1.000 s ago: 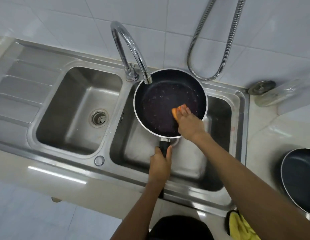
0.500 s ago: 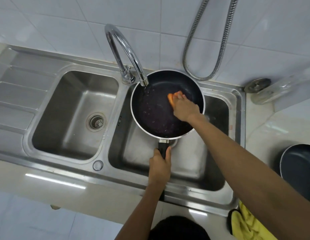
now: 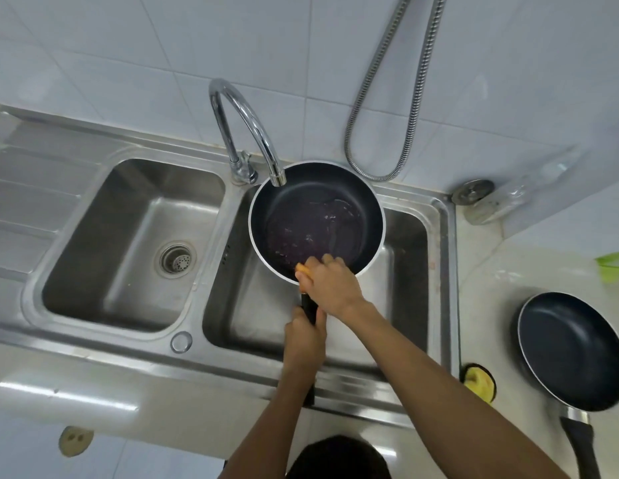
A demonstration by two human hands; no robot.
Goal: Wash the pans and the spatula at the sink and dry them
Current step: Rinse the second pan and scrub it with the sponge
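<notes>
L hand [image 3: 305,337] grips pan [image 3: 315,216] by handle; R hand [image 3: 330,283] clutches orange sponge [image 3: 302,269] at near rim. Scrub underway; 2nd pan [image 3: 570,350], spatula (not in view), drying remain.

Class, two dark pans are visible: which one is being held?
The pan over the sink, gripped by the left hand; the other pan sits untouched on the counter.
</notes>
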